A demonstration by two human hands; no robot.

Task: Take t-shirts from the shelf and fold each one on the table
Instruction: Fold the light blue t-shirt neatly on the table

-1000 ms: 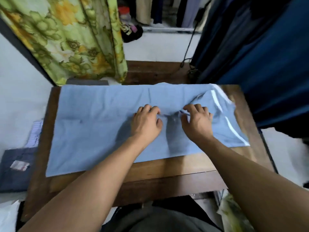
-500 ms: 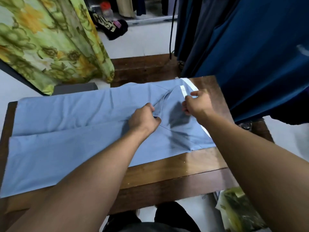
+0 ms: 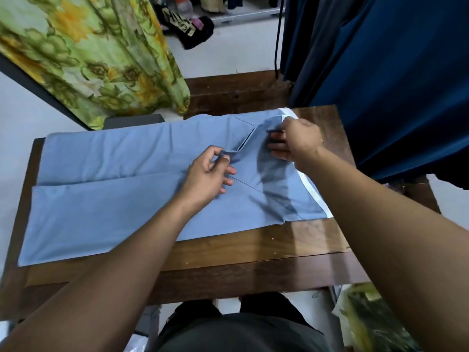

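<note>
Wooden desk (image 3: 253,252) carried the blue t-shirt (image 3: 106,179), spread flat. Our left hand (image 3: 206,175) pinched the collar edge; right hand (image 3: 295,141) gripped the shoulder. Best to lift both evenly, fold leftward, keeping edges aligned.

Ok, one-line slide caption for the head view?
Both hands pinch the raised collar-end fold of a light blue t-shirt on a wooden table: left hand, right hand.

— Where does the view look from?
— From the person's head, forward and steeply down onto the wooden table (image 3: 253,252), close, wide-angle, edges bowed.
— How near?
— Forearms enter from the bottom; the person's own legs show directly below.
— Another view?
— None.
</note>
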